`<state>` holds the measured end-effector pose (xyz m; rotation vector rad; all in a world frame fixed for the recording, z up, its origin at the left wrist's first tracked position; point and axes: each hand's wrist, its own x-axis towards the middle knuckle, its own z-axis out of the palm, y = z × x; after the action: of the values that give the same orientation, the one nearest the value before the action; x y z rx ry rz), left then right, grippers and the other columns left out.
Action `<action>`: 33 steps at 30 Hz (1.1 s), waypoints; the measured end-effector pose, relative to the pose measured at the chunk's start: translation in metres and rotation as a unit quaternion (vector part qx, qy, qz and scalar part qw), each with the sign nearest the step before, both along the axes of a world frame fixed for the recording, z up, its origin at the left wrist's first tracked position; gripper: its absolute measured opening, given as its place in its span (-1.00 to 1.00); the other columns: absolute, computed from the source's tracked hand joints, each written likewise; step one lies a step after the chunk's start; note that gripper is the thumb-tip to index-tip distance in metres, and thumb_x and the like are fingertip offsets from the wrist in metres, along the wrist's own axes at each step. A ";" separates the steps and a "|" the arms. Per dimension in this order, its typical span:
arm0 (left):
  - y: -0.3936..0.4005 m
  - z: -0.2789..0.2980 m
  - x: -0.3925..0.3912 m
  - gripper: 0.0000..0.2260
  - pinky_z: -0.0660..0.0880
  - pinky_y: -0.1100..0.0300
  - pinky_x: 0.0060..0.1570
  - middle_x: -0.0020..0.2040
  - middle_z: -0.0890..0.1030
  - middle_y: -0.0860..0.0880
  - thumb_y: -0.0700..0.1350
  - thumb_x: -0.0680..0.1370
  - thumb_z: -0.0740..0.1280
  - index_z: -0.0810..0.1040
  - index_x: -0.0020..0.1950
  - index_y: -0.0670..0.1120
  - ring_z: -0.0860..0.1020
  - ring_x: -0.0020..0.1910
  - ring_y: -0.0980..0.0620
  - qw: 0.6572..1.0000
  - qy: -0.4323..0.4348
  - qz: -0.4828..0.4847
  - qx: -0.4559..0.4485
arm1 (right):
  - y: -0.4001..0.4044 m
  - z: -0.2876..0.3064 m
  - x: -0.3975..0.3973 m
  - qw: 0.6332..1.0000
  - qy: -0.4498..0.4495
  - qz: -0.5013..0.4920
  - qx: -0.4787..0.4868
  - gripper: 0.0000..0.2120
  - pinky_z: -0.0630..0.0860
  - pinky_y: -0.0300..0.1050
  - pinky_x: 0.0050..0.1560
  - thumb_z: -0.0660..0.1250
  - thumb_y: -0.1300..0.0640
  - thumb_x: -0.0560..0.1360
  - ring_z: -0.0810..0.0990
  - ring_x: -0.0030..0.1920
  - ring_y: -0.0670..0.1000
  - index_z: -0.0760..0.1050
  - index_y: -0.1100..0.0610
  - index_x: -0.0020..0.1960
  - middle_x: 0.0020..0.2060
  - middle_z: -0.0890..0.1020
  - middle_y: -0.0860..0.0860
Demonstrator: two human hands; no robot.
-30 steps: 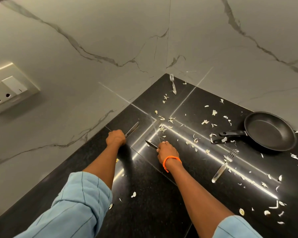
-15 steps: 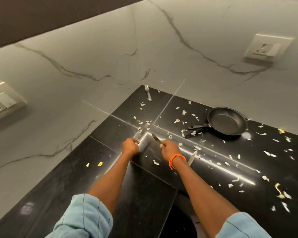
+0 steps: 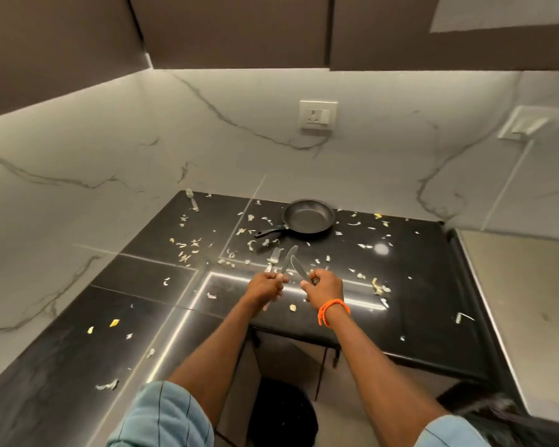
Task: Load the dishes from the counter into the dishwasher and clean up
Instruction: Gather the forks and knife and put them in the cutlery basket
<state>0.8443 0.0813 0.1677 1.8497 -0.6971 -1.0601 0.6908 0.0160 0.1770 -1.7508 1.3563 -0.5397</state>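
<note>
Left hand (image 3: 265, 285) curled around a knife (image 3: 288, 258), blade pointing up and away. Right hand (image 3: 324, 285), orange band at the wrist, grips a second knife (image 3: 298, 269); its blade leans toward the left one, and the two blades cross or nearly touch just above the hands. A fork (image 3: 274, 255) lies on the black counter (image 3: 417, 285) just beyond the left hand. Frying pan (image 3: 308, 217) sits further out past both hands, handle pointing back left. Another fork (image 3: 192, 201) far ahead-left, by the wall. Food scraps scattered around
</note>
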 end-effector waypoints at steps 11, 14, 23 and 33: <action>0.005 0.011 -0.192 -0.78 0.28 0.28 -0.50 -0.14 0.61 -0.12 -0.30 0.58 0.30 0.60 0.20 -0.19 0.48 -0.44 0.10 0.989 0.124 -0.081 0.013 | 0.032 0.004 -0.197 0.990 -0.022 -0.141 0.014 -0.86 0.61 -0.10 -0.19 0.50 0.07 0.40 0.67 -0.38 0.00 0.61 0.11 -0.26 -0.39 0.67 0.01; -0.007 0.006 -0.236 -0.84 0.30 0.30 -0.50 -0.13 0.62 -0.14 -0.22 0.63 0.29 0.64 0.14 -0.16 0.48 -0.49 0.12 0.987 0.100 -0.125 0.019 | 0.039 -0.002 -0.244 0.984 -0.017 -0.178 0.007 -0.88 0.61 -0.05 -0.16 0.52 0.08 0.36 0.66 -0.31 0.03 0.63 0.10 -0.26 -0.39 0.65 -0.01; -0.041 -0.014 -0.373 -0.90 0.33 0.25 -0.52 -0.31 0.58 -0.07 -0.13 0.59 0.39 0.67 -0.02 -0.14 0.43 -0.49 0.09 0.962 0.074 -0.252 0.078 | 0.062 -0.025 -0.368 0.943 0.031 -0.331 0.021 -0.67 0.35 -0.07 -0.28 0.41 0.06 0.50 0.50 -0.33 0.14 0.51 0.27 -0.32 -0.41 0.55 0.16; -0.015 -0.060 -0.535 -0.87 0.52 0.18 -0.38 -0.43 0.60 -0.08 -0.27 0.61 0.34 0.60 -0.13 -0.22 0.54 -0.45 0.01 0.875 0.115 -0.432 0.186 | 0.147 -0.070 -0.487 0.829 0.005 -0.546 0.118 -0.61 0.43 -0.09 -0.25 0.25 0.07 0.62 0.58 -0.25 0.20 0.48 0.14 -0.36 -0.30 0.63 0.22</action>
<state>0.3089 0.0660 0.1077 1.6679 -1.2980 -2.0735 0.2043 0.1625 0.1068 -0.6203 2.2644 -0.8975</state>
